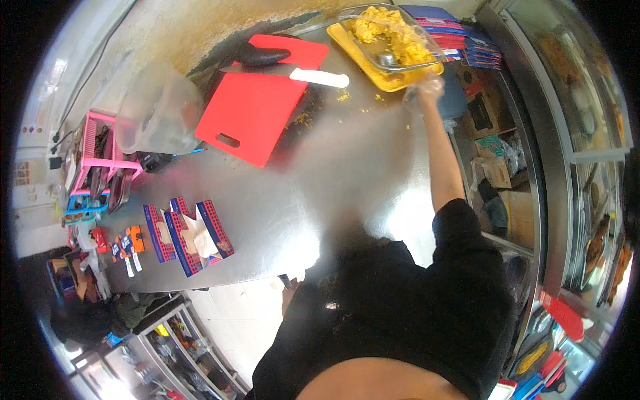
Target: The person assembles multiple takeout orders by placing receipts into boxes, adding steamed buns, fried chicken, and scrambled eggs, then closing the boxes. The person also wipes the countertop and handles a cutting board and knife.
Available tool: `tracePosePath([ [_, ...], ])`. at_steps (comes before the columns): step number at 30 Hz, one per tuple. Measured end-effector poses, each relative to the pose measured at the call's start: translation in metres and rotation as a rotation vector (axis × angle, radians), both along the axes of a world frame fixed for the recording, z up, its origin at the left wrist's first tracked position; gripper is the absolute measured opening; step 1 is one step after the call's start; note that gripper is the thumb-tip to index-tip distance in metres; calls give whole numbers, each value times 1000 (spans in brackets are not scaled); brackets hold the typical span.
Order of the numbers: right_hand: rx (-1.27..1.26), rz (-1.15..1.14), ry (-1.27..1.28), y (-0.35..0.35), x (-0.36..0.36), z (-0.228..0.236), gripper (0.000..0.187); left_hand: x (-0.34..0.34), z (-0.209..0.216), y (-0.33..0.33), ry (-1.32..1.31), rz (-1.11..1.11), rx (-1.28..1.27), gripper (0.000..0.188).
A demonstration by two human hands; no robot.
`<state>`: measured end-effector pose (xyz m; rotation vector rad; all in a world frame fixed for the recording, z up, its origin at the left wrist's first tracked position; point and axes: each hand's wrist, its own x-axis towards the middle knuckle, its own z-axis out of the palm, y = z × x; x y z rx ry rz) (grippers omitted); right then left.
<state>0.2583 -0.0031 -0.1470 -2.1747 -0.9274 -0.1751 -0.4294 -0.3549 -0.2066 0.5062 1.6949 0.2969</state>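
At the top, right of centre, a clear dish [405, 68] of yellow food [381, 25] sits on a yellow tray [391, 83], the right grip [428, 87] at its lower-right corner. Whether either grip is closed or holding, I cannot tell; the left grip [289, 297], below centre, is mostly hidden.

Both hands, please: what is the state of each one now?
Left hand: mostly hidden by the black shirt; its state cannot be told.
Right hand: at the yellow tray; open or closed cannot be told.

Plastic tray [360, 58] — glossy metal table [267, 213]
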Motion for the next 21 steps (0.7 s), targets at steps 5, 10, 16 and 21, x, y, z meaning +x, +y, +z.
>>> tracePosePath([
  [5, -274, 11, 143, 0, 49, -12, 39, 26, 1, 14, -9, 45, 42, 34],
  [10, -158, -76, 548, -19, 28, 30, 30, 33, 28, 27, 50, 12, -53, 37],
  [16, 100, -25, 190, -81, -71, 94, 37, 31, 41, 23, 109, -17, -104, 36],
  [21, -13, 888, -5, -43, -155, 100, 25, 19, 28, 6, -6, 30, -28, 37],
])
